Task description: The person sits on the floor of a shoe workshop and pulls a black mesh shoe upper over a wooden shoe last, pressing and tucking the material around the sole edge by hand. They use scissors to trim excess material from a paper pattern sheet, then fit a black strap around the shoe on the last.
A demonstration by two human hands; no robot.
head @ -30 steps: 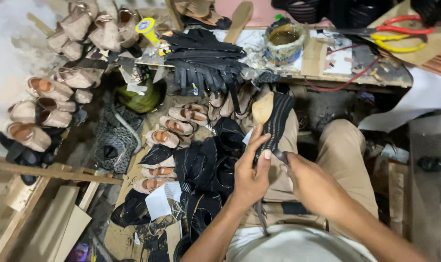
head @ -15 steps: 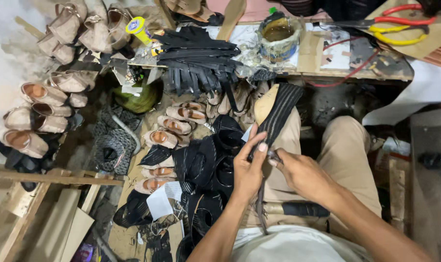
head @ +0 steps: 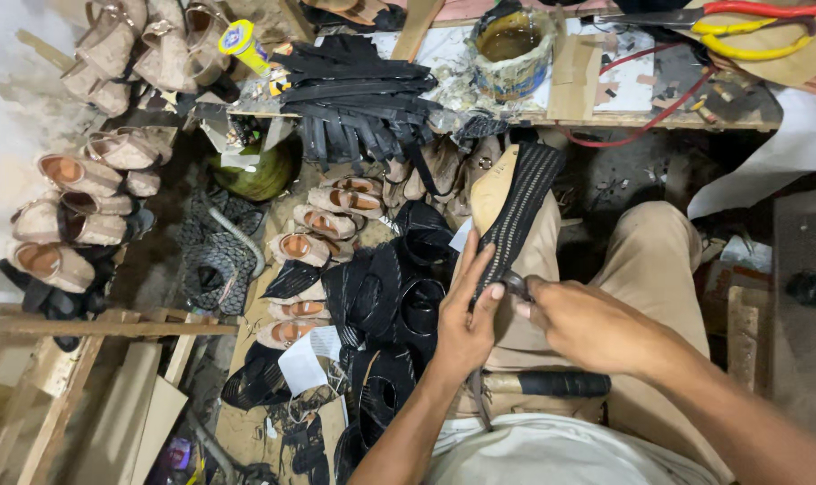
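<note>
A tan shoe sole [head: 491, 190] with a black ribbed strap piece [head: 521, 208] over it rests on my lap. My left hand [head: 466, 319] presses its fingers against the lower end of the strap piece. My right hand [head: 587, 323] pinches a small dark tool at the same spot, touching the left fingertips. A black-handled tool [head: 552, 384] lies across my lap just under both hands.
A low workbench [head: 623, 99] ahead carries a pile of black straps [head: 354, 90], a glue tin [head: 514, 40] and red-and-yellow scissors [head: 740, 18]. Tan sandals [head: 76, 216] are stacked on the left, more sandals [head: 332, 220] and black uppers [head: 399, 305] on the floor. Wooden boards [head: 103, 395] lie lower left.
The camera has tilted a little, so the bench sits higher in view. Both hands stay on the strap piece, with the left fingers spread further along it.
</note>
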